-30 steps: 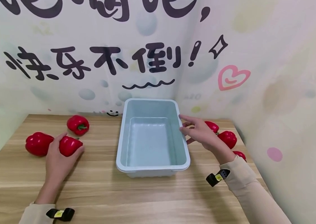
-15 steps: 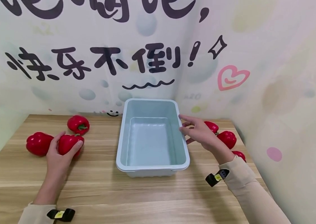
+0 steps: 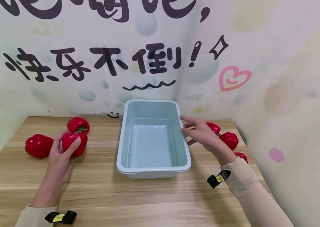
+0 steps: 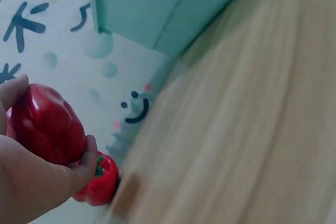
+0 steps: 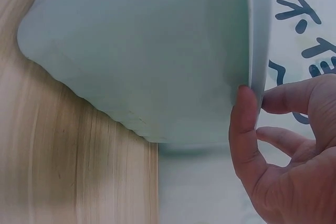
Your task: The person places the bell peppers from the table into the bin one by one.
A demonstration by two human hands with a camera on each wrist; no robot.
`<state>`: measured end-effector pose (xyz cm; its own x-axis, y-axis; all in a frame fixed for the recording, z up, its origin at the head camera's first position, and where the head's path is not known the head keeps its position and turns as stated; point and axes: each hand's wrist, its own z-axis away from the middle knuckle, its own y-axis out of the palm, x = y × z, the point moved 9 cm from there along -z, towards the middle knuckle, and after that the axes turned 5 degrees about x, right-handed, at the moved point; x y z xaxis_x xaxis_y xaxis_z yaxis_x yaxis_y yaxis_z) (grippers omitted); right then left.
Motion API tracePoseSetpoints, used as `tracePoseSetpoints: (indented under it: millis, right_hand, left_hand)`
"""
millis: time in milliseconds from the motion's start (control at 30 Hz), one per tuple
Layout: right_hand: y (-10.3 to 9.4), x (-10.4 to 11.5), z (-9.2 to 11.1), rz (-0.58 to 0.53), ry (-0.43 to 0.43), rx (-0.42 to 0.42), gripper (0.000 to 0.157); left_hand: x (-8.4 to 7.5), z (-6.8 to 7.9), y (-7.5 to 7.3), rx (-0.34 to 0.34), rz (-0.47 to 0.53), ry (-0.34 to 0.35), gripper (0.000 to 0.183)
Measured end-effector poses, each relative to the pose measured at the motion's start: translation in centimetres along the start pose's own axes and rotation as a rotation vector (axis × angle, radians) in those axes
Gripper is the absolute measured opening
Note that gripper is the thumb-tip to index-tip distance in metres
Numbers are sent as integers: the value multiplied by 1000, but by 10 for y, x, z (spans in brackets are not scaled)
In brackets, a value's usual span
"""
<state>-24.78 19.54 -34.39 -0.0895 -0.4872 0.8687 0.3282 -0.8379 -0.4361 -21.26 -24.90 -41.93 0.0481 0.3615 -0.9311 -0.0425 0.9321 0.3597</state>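
So, looks to us like we're at the pick-up step, with a red pepper in hand on the left side of the table and the tub sitting in the middle. Stem's up, but we can't really tell whether it's lifted or touching the wood. Next move, we reckon, calls for a clean lift without nudging its neighbours: there's a back pepper right behind it and a side pepper just beyond the knuckles. As for how we're holding stuff, our left grip is open only about as wide as the pepper, thumb on the near side and fingers wrapped round the other, which seems secure enough to us. Our right grip is partway closed, thumb and fingertips in a light pinch on the tub's right rim, probably just steadying it. Three more peppers lie past that wrist, partly hidden by the arm.
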Motion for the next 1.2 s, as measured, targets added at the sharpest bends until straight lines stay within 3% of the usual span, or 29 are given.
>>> tracePoseSetpoints:
  millis: [233,500,733,1000,1200]
  right_hand:
    - [0,0,1,-4,1,-5,66]
    - [-1,2,1,-6,-3,2,65]
    - [0,2,2,-19,-6,3,65]
    - [0,1,4,-14,3,-2,65]
    - [0,2,4,-18,-4,1,66]
  left_hand:
    - [-10,0,12,70,94,18,63]
    - [-21,-5,33,133,49,12,61]
    - [-34,-10,51,185,94,61,60]
    - [-42,-13,66,216,85,45,60]
    - [-51,-17,77,241,94,71,60]
